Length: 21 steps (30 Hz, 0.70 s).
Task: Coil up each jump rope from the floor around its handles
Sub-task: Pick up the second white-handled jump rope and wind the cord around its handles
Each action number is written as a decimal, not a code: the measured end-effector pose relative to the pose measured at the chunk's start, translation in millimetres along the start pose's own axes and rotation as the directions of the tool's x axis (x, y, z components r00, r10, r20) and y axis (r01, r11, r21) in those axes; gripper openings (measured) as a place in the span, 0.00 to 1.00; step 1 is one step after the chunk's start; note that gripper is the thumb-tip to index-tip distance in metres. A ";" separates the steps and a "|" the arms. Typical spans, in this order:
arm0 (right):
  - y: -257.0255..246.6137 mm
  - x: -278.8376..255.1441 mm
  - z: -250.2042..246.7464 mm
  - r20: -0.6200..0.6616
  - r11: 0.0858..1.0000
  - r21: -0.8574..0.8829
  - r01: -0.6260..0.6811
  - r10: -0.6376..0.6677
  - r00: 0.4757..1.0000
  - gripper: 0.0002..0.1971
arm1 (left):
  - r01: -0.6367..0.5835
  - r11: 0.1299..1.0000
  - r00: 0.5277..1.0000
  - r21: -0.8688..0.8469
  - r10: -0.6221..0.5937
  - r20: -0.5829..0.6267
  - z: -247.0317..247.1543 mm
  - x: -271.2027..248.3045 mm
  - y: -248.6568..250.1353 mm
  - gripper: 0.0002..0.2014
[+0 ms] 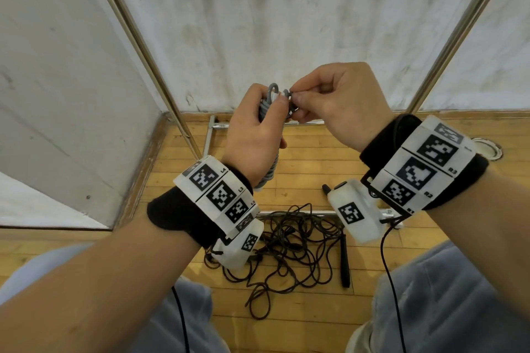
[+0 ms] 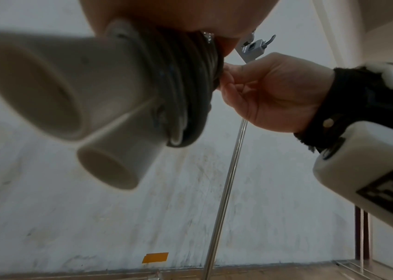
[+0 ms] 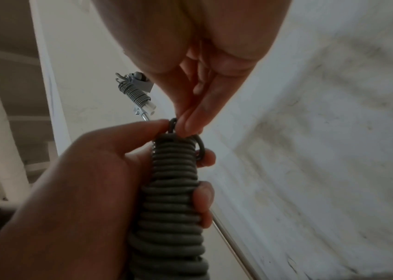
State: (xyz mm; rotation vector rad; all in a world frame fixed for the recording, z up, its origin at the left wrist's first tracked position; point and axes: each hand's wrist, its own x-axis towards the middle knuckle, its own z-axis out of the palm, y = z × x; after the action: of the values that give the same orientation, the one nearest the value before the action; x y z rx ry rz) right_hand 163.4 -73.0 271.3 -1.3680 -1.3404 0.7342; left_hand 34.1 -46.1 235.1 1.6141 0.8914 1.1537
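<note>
1. Head view: the left hand (image 1: 252,135) is wrapped round the grey rope (image 1: 268,103), already wound in tight turns over its two white handles (image 2: 75,106) and held upright at chest height.
2. The bundle's long axis runs 12 to 6 o'clock; the handle butts point down toward the wrist, the rope's end up.
3. The right hand (image 1: 332,106) comes in from 3 o'clock and pinches the loose end (image 3: 172,125) at the bundle's top, touching the left thumb.
4. That end sits at the very top of the coil, so I judge the tuck falls to the right hand, the nearer one.
5. A black rope (image 1: 292,243) lies tangled on the floor (image 1: 309,321) at 6 o'clock, its handle (image 1: 345,261) at its right edge, not yet coiled.
</note>
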 end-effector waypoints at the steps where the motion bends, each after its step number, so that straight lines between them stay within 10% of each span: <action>1: -0.1 0.0 -0.3 0.012 1.000 0.000 -0.005 0.005 1.000 0.05 | -0.001 1.000 1.000 0.006 0.001 0.005 -0.5 -0.1 -0.1 0.08; 21: 4.7 -8.2 14.7 -0.177 1.000 0.005 0.011 -0.010 0.984 0.09 | 0.045 0.998 0.999 -0.038 -0.045 0.002 -1.5 4.2 1.5 0.07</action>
State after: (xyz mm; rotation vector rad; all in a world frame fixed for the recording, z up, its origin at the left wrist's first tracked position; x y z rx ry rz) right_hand 149.8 -76.5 261.0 -1.3864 -1.2030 0.5943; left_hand 33.9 -42.3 237.9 1.5560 0.8951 1.1316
